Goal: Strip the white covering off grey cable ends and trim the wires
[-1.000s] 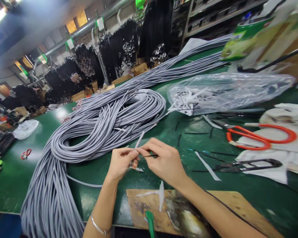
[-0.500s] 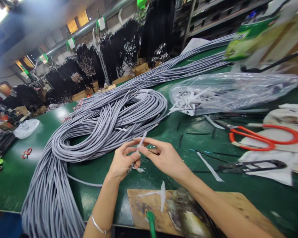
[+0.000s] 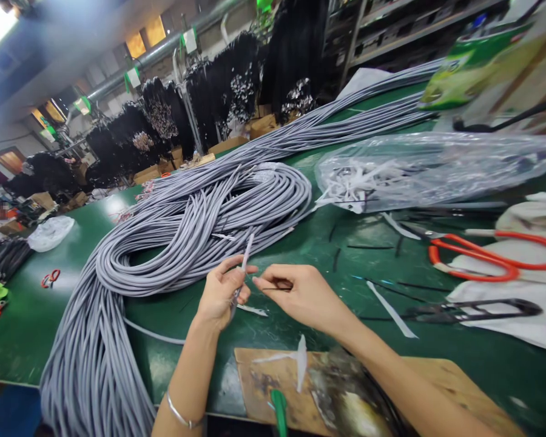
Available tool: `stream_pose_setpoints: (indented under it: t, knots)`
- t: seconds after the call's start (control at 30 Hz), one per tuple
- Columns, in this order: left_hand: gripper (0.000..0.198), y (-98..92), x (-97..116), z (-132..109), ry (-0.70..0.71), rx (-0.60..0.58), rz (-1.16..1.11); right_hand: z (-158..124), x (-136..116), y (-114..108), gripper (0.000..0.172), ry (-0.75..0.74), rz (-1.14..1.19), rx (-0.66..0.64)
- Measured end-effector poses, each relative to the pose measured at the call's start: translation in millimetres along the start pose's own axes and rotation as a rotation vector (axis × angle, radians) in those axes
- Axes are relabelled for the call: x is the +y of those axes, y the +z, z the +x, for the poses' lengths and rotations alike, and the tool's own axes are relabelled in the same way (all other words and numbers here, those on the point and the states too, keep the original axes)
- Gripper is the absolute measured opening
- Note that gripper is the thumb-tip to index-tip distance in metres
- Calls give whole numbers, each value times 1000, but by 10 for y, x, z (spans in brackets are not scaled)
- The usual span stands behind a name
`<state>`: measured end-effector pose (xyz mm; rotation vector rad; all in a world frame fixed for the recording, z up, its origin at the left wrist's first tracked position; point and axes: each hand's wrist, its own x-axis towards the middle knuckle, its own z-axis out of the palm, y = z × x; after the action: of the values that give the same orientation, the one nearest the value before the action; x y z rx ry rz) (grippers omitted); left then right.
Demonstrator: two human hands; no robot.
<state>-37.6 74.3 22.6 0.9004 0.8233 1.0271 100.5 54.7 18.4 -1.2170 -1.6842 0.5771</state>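
Slantwise in the left fingers [image 3: 231, 280], a slim, straight, pale piece [image 3: 248, 252].

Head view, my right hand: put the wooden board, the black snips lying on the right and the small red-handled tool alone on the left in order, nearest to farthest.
1. Wooden board: just below the right hand in the picture.
2. Black snips: off to its right.
3. Small red-handled tool: far over on the left.
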Motion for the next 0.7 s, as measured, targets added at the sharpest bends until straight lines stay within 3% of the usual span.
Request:
stream_pose_setpoints:
  t: [0.13, 0.3, 0.43, 0.57, 0.7]
  knots:
    - [65, -5, 13, -8, -22, -11, -27, -7, 35, 2, 28, 44, -17, 80]
    - [57, 20, 9, -17, -72, -14, -71, -3, 8, 1, 22, 135, 173, 166]
    - [49, 31, -11, -34, -99, -43, 52, 17, -28, -33, 26, 197, 265, 268]
    - [39, 70, -30, -61, -55, -111, 173, 16, -77, -79, 24, 173, 342, 243]
    - [43, 125, -60, -83, -9, -99, 127, -4, -99, -94, 22, 144, 296, 195]
